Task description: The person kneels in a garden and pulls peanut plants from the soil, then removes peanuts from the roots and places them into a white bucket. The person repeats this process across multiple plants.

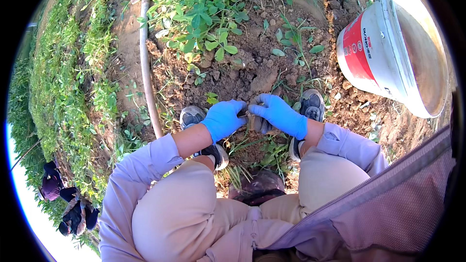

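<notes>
My left hand [222,119], in a blue glove, meets my right hand [280,114] over the loose soil between my shoes. The right hand wears a matching glove, and the fingers of both are stained with dirt. Between the fingertips is a small soil-coloured object [249,115], pinched from both sides. It is mostly covered by the fingers, so I cannot tell exactly what it is. Just beyond the hands lies dug, cloddy soil [233,76]. Farther ahead grow leafy green plants [204,11] that look like peanut plants.
A white plastic bucket [378,58] with a red label leans at the right. A long-handled shovel [146,54] lies to the left, blade away from me. Crop rows [72,80] run beyond it. Two people [65,196] are at the far left. A dark round seat [258,183] shows beneath me.
</notes>
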### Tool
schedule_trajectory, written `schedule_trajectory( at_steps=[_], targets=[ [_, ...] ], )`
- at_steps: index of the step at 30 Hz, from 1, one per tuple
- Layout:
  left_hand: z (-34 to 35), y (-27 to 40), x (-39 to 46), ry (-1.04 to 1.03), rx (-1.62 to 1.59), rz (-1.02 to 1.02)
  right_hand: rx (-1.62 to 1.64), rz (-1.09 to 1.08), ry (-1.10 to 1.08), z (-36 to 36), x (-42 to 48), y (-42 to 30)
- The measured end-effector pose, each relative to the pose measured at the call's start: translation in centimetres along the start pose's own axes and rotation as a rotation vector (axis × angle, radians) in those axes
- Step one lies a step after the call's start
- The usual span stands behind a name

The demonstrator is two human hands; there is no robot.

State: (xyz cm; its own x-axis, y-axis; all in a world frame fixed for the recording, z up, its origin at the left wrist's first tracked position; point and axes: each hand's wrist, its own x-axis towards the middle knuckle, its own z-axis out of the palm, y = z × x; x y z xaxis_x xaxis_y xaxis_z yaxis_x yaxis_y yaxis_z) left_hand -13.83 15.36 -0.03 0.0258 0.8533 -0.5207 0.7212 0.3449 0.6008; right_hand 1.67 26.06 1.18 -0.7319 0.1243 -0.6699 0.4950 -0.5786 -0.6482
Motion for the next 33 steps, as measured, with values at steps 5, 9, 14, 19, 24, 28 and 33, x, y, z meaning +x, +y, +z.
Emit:
schedule_trajectory(
  at_steps=[5, 9, 14, 19, 24, 28, 33],
  targets=[
    [0.2, -0.2, -0.1, 0.106, -0.182, 0.151, -0.008, 0.022, 0.008, -1.4, 0.2, 1.5],
    [0.1, 0.2, 0.1, -0.037, -0.229, -0.039, -0.026, 0.032, 0.021, -0.5, 0.1, 1.0],
    [0.4, 0.6, -0.4, -0.165, -0.634, -0.151, 0.147, 0.045, -0.107, -1.3, 0.4, 2.0],
    [0.5, -0.2, 0.2, -0.237, -0.699, -0.057, 0.582, 0.035, -0.213, -3.4, 1.0, 3.7],
    [0.0, -5.5, 2.6, -0.113, 0.352, 0.116, 0.705, -0.020, 0.039, -5.0, 1.5, 3.0],
    [-2.5, -10.8, 8.3, 0.068, 1.009, 0.268, 0.673, 0.067, 0.046, -4.6, 2.0, 3.5],
    [-5.7, -13.1, 12.4, -0.117, 1.319, 0.152, 0.584, 0.129, 0.084, -4.4, 2.0, 3.1]
  ],
)
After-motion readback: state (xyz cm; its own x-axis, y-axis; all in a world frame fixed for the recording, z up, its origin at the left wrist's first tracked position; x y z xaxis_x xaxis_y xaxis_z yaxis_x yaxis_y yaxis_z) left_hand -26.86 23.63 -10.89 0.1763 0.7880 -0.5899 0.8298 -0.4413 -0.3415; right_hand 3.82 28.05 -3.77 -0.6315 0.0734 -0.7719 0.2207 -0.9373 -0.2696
